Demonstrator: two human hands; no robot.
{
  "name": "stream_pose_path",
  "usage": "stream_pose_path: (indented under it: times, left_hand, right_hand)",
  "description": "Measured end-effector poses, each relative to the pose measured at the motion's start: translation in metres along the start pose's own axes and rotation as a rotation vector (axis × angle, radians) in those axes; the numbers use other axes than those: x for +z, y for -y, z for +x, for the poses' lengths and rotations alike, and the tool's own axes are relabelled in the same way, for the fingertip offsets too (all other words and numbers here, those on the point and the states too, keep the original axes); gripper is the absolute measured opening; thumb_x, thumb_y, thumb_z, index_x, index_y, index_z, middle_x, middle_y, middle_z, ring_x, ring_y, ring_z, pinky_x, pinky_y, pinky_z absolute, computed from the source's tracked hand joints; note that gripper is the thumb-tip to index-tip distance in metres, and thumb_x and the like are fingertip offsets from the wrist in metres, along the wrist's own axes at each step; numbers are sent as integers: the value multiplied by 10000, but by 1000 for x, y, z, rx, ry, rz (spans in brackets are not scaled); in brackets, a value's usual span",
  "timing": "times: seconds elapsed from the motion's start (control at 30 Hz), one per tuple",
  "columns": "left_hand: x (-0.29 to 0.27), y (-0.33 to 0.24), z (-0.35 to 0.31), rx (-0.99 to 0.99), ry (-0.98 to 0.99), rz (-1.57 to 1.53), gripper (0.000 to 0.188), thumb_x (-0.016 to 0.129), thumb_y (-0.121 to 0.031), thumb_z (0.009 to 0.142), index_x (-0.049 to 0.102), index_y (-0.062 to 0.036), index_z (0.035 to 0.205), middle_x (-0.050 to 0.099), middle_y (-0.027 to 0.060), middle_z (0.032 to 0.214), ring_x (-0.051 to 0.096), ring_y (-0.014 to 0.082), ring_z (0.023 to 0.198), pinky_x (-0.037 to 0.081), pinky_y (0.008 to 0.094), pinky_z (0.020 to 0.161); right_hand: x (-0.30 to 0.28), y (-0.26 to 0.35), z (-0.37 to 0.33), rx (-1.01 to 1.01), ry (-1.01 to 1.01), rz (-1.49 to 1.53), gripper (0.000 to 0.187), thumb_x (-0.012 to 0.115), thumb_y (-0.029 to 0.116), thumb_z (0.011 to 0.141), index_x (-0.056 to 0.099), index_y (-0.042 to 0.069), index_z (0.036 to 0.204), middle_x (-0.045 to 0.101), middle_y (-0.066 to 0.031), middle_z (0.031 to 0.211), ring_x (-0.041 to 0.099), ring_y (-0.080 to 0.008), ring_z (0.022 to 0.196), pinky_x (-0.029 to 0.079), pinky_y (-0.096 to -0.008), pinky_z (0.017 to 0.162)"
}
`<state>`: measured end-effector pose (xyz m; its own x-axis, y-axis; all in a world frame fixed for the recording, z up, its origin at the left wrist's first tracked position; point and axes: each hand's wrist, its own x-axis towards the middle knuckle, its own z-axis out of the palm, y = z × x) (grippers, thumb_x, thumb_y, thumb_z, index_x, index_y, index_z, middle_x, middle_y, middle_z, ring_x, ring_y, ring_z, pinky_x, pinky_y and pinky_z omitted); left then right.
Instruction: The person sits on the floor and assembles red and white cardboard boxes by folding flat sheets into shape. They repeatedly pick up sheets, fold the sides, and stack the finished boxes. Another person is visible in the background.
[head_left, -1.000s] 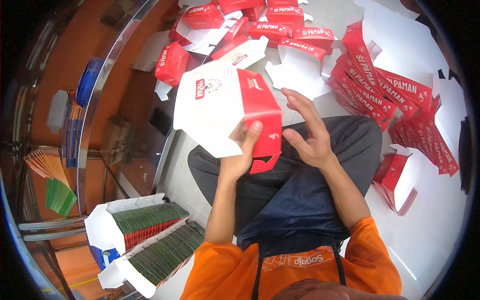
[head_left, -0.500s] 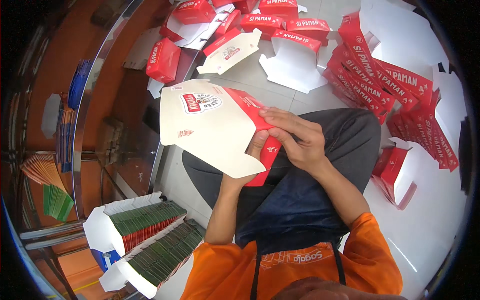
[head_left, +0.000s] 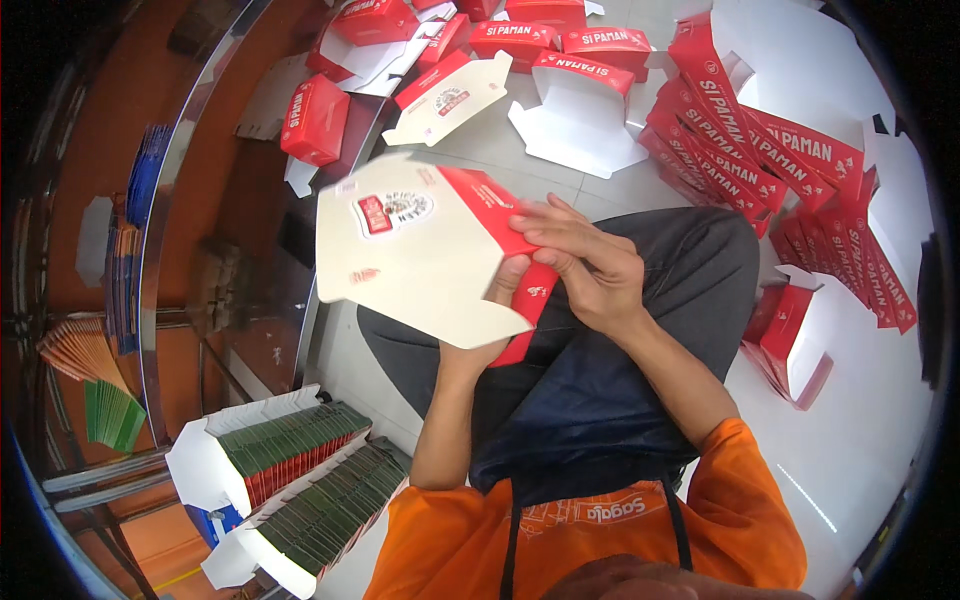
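Observation:
A partly folded cardboard food box (head_left: 415, 265) is over my lap, its cream lid flap spread out to the left and its red side panels bent up beside my hands. My left hand (head_left: 478, 350) holds it from below, thumb on the red edge and the other fingers hidden behind the card. From the right, my right hand (head_left: 597, 275) presses on the red panel, thumb low and fingers laid across the corner fold. Both thumbs are close together. The lid is slightly blurred.
Folded red boxes (head_left: 605, 45) stand on the tiled floor ahead. Nested red-and-white box blanks (head_left: 715, 140) lean at the right, with a single open one (head_left: 790, 335) nearer. At the lower left are two white trays of green packets (head_left: 290, 440), beside a metal-edged shelf (head_left: 165, 230).
The box has shifted slightly left and tilted in my hands. My right fingers have lifted and spread a little along the red fold. My left hand keeps its hold.

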<state>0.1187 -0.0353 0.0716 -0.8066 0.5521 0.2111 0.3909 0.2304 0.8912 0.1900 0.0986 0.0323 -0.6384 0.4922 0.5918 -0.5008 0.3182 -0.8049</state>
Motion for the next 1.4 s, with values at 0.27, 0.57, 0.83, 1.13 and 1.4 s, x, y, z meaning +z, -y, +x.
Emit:
stream_pose_path:
  times: [0.27, 0.57, 0.83, 1.13, 1.4]
  left_hand:
    - [5, 1, -4, -94, -17, -574, 360, 668, -160, 910, 579, 41, 1195, 633, 146, 1142, 606, 207, 1029, 471, 333, 911]
    - [13, 7, -8, -164, 30, -605, 471, 668, -227, 912, 512, 44, 1264, 592, 145, 1182, 557, 227, 1089, 419, 336, 972]
    - [10, 18, -5, -86, 63, -678, 380, 631, -128, 928, 516, 42, 1247, 588, 136, 1192, 547, 199, 1110, 406, 324, 983]
    - [-27, 3, 25, 59, -162, -830, 504, 633, -38, 878, 415, 13, 1329, 551, 147, 1244, 541, 264, 1152, 411, 417, 1019]
    - [-40, 11, 28, -91, -105, -1026, 411, 595, -37, 905, 466, -13, 1295, 582, 123, 1230, 577, 231, 1133, 464, 409, 1001]
  right_hand:
    - [1, -2, 0, -55, 64, 47, 325, 599, 12, 885, 593, -65, 1200, 548, -255, 1316, 490, -391, 1272, 363, -445, 1068]
    - [8, 5, -4, -29, -55, 46, 215, 585, 16, 875, 632, -86, 1058, 628, -210, 1208, 571, -351, 1185, 376, -453, 1053]
    - [9, 2, -4, -92, 45, -54, 420, 582, 25, 872, 522, -81, 1273, 469, -277, 1384, 417, -417, 1325, 317, -488, 1087]
    - [8, 3, 1, -289, 511, -408, 690, 816, 253, 697, 535, 156, 1320, 273, -268, 1499, 374, -445, 1318, 381, -474, 1047]
    - [5, 3, -1, -322, 364, -293, 514, 742, 74, 749, 591, 100, 1240, 456, -279, 1380, 520, -434, 1187, 441, -437, 989]
